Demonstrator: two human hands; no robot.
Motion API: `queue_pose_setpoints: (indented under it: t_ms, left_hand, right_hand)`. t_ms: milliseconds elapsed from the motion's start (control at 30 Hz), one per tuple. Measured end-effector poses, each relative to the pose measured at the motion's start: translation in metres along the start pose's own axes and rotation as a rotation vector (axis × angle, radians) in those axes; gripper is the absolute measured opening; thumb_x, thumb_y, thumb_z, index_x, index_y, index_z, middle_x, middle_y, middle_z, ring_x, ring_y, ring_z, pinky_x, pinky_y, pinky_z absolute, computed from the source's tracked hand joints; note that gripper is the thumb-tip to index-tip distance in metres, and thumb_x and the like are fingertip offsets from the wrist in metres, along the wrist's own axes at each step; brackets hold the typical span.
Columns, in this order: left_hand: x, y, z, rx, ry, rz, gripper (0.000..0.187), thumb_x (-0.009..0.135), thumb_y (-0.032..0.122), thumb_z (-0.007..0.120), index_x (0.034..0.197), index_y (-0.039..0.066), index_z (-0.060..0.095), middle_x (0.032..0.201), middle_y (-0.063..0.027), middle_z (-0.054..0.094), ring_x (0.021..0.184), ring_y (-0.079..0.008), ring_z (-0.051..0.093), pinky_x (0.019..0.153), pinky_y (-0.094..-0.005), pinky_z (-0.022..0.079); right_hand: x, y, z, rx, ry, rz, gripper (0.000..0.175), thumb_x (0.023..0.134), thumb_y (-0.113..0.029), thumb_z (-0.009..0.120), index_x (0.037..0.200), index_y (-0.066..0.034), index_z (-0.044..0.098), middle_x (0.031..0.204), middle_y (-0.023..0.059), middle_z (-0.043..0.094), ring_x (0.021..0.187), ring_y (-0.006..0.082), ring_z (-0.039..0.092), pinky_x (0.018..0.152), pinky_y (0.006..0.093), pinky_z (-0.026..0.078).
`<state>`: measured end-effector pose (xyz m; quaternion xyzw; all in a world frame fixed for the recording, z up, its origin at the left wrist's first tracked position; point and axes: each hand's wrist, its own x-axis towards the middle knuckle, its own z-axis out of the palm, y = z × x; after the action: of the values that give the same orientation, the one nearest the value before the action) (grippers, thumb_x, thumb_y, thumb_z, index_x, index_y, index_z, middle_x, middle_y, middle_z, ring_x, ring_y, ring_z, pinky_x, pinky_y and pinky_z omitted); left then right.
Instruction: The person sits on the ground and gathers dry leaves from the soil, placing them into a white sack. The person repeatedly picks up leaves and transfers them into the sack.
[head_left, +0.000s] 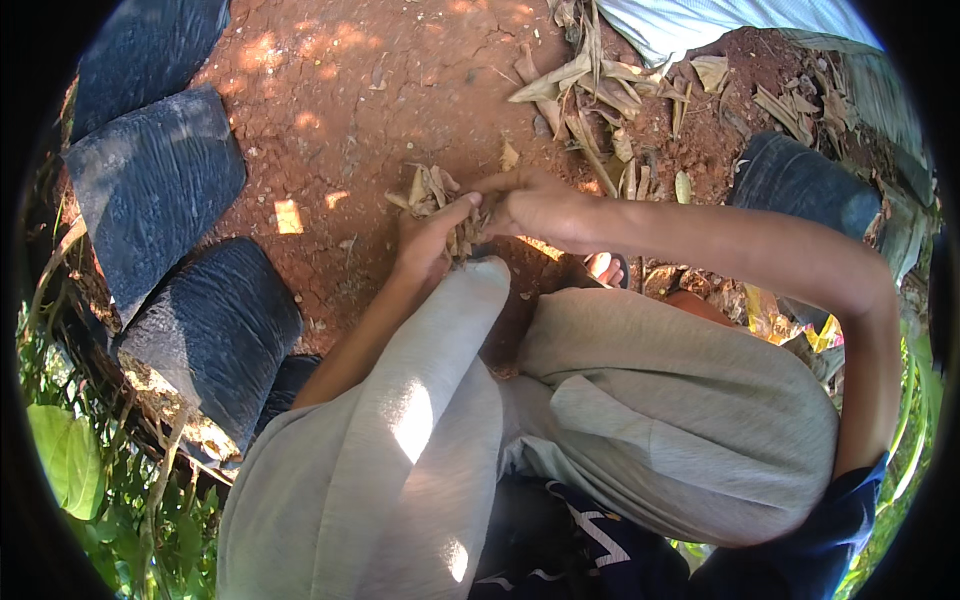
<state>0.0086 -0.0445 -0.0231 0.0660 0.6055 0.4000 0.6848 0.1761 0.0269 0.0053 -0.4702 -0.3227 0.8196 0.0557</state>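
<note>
In front of my knees, my left hand grips a crumpled bunch of dry brown leaves, its thumb laid across them. My right hand meets the bunch from the right, with its fingers curled against the leaves; some of its fingertips are hidden. The bunch is over bare reddish soil, just beyond my left knee in grey trousers.
Black plastic grow bags lie along the left, and another black bag is at the right. Loose dry leaves litter the upper right near a pale sheet. A sandalled foot and a yellow wrapper show beneath my right arm.
</note>
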Motion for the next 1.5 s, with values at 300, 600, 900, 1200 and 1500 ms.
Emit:
queue_pose_setpoints:
  t_ms: [300, 600, 900, 1200, 1500]
  left_hand:
    - [0.006, 0.034, -0.018, 0.024, 0.273, 0.015, 0.026, 0.087, -0.004, 0.065, 0.108, 0.008, 0.054, 0.088, -0.0056, 0.065, 0.068, -0.0149, 0.064, 0.05, -0.0298, 0.051]
    - [-0.001, 0.038, -0.02, -0.032, 0.162, -0.009, 0.027, 0.088, 0.004, 0.071, 0.103, 0.014, 0.052, 0.08, 0.0001, 0.057, 0.064, -0.0122, 0.059, 0.049, -0.0275, 0.045]
    - [-0.009, 0.045, -0.013, -0.037, 0.148, -0.05, 0.027, 0.088, 0.009, 0.073, 0.102, 0.018, 0.052, 0.083, 0.0031, 0.057, 0.066, -0.0106, 0.059, 0.05, -0.027, 0.044]
    - [0.01, 0.028, -0.019, -0.19, 0.138, -0.16, 0.012, 0.085, 0.004, 0.072, 0.092, 0.002, 0.061, 0.076, -0.0109, 0.066, 0.057, -0.0199, 0.064, 0.047, -0.0301, 0.05]
    - [0.027, 0.025, -0.03, -0.51, -0.186, -0.713, 0.033, 0.095, 0.02, 0.064, 0.106, -0.01, 0.055, 0.093, -0.0241, 0.06, 0.07, -0.0214, 0.066, 0.058, -0.0272, 0.055]
  right_hand:
    - [0.018, -0.038, -0.085, -1.621, 0.164, -0.81, 0.031, 0.087, -0.011, 0.068, 0.115, 0.0003, 0.061, 0.131, 0.0176, 0.058, 0.125, 0.0301, 0.054, 0.105, 0.0395, 0.046]
    - [0.024, -0.097, -0.146, -2.093, 0.111, -0.494, 0.044, 0.087, -0.019, 0.071, 0.127, -0.0028, 0.061, 0.128, 0.0146, 0.06, 0.125, 0.0253, 0.055, 0.106, 0.0367, 0.049]
    - [-0.019, -0.152, -0.095, -0.873, 0.385, -0.383, 0.018, 0.097, -0.009, 0.062, 0.111, 0.0013, 0.067, 0.09, 0.0046, 0.069, 0.088, 0.0105, 0.063, 0.075, 0.0263, 0.051]
    - [-0.004, -0.135, -0.118, -0.166, 0.284, -0.23, 0.025, 0.095, -0.008, 0.06, 0.118, 0.001, 0.064, 0.103, 0.0095, 0.07, 0.092, 0.0209, 0.069, 0.088, 0.0329, 0.059]
    - [-0.028, -0.08, -0.082, -0.151, 0.181, -0.104, 0.021, 0.095, -0.018, 0.067, 0.111, -0.0039, 0.067, 0.096, 0.007, 0.072, 0.079, 0.0107, 0.071, 0.078, 0.0234, 0.063]
